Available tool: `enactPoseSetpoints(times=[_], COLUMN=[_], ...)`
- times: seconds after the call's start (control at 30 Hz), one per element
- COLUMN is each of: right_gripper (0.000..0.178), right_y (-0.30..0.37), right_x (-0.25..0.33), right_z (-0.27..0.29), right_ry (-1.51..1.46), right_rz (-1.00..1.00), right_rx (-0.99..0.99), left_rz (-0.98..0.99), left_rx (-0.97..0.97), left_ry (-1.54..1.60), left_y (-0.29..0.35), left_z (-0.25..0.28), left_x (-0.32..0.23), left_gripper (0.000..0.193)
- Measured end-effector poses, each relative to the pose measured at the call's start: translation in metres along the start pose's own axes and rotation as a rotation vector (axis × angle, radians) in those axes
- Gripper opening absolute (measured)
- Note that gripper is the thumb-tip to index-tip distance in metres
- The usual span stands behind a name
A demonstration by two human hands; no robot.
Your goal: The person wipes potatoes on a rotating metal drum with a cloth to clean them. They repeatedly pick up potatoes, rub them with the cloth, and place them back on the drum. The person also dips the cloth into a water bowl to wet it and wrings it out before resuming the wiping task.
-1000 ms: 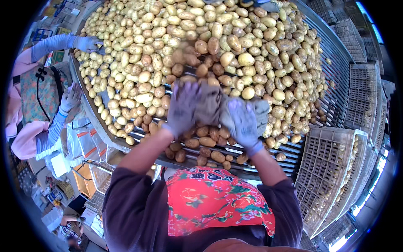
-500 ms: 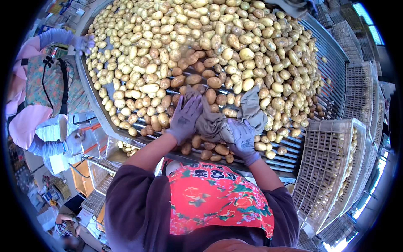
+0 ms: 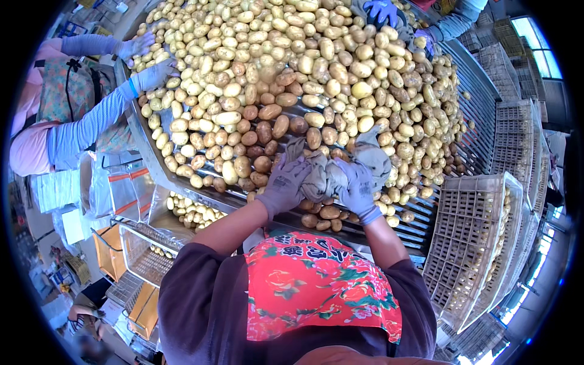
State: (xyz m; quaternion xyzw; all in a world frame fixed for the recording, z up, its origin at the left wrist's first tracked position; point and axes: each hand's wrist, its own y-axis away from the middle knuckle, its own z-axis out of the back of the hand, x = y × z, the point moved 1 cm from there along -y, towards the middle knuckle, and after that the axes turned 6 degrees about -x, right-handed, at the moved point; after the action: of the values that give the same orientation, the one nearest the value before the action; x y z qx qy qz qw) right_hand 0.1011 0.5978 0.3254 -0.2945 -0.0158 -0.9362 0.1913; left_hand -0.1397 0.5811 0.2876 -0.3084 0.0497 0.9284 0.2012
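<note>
My left hand (image 3: 285,187), in a grey-purple glove, presses on the left side of a bunched, damp-looking grey cloth (image 3: 319,177). My right hand (image 3: 358,190), gloved alike, grips the cloth's other side, and a loose fold of it spreads beyond those fingers. Under and around the cloth lie potatoes (image 3: 267,112); those just left of and beyond my left hand look browner, the rest of the big heap paler yellow. They rest on a metal table of slatted bars (image 3: 423,220). What lies directly beneath the cloth is hidden.
At the left, a co-worker's gloved hands (image 3: 152,76) reach onto the heap; another person's gloved hands (image 3: 382,11) are at the far right. White plastic crates (image 3: 465,243) stand along the right side. More potatoes (image 3: 191,211) lie below the table's left edge, near a crate (image 3: 146,252).
Both my hands have shifted slightly right, bunching the cloth closer together. The left co-worker's lower hand has moved up onto the heap. The far person's hands have come into view.
</note>
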Motion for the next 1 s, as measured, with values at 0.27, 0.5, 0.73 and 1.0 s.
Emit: enactPoseSetpoints(times=[0.27,0.5,0.73,1.0], right_gripper=[0.057,0.063,0.059,0.055], right_y=[-0.024,-0.041,-0.030,0.017], right_x=[-0.012,-0.004,-0.006,-0.005], right_z=[0.008,-0.022,-0.013,0.008], right_ry=[-0.296,0.103,0.066,-0.063], right_rz=[-0.023,0.063,0.032,0.035], right_rx=[-0.160,-0.180,-0.078,-0.126], left_rz=[0.135,0.168,0.195,0.007], left_rx=[-0.242,-0.082,-0.010,0.101], left_ry=[0.008,-0.408,-0.174,-0.127], left_y=[-0.039,-0.094,-0.063,0.029], left_z=[0.039,-0.026,-0.012,0.015], left_x=[0.028,0.047,0.024,0.004], left_gripper=[0.054,0.058,0.061,0.070])
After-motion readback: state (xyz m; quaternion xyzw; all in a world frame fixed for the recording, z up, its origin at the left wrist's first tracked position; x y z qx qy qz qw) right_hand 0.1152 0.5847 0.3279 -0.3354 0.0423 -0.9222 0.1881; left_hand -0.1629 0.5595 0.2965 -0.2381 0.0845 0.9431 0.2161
